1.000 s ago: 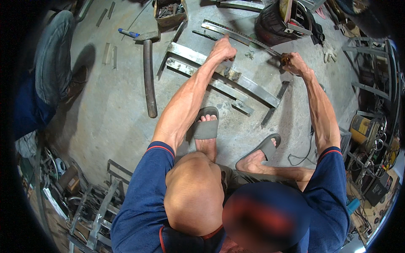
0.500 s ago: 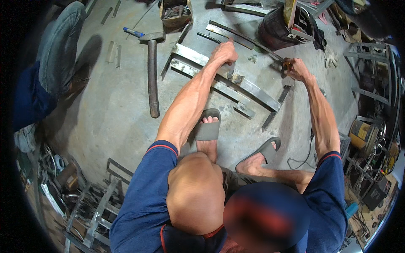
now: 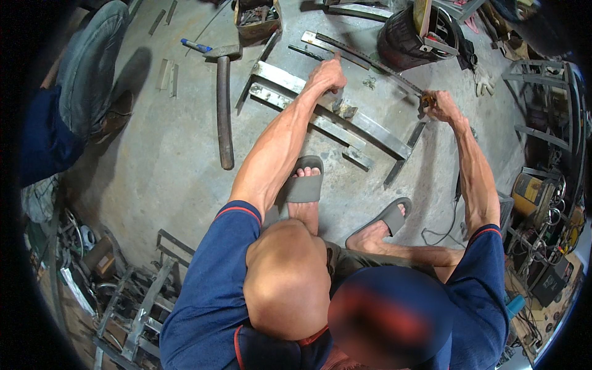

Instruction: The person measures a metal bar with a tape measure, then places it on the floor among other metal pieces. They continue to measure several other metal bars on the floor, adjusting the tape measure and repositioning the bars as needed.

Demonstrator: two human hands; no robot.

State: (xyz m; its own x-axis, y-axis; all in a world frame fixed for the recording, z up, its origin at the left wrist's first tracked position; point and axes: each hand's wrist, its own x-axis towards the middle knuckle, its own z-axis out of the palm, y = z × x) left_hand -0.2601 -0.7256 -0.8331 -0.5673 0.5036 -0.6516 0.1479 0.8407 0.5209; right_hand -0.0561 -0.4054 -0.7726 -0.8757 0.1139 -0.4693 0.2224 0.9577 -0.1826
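Observation:
My right hand (image 3: pixel 443 106) is closed around a tape measure (image 3: pixel 425 102) with an orange and dark case. Its blade (image 3: pixel 376 64) is drawn out toward the far left, along a pale metal bar (image 3: pixel 333 47) on the floor. My left hand (image 3: pixel 327 76) hovers over a thick silvery metal bar (image 3: pixel 370 128), its fingers curled and one fingertip pointing away from me toward the pale bar. What those curled fingers hold, if anything, is hidden. A shorter bar with holes (image 3: pixel 277 98) lies parallel on the near side. Small dark pieces (image 3: pixel 345 111) rest on the thick bar.
A long-handled hammer (image 3: pixel 225 111) lies left, beside a blue marker-like stick (image 3: pixel 196 45). Beyond stand a box of metal bits (image 3: pixel 256 31) and a dark bucket (image 3: pixel 404 46). Metal frames line the right side. Another person's leg (image 3: pixel 86 68) is at far left.
My right hand has shifted slightly right and nearer with the tape measure. The blade's far end has slid right along the pale bar. My left hand has barely moved.

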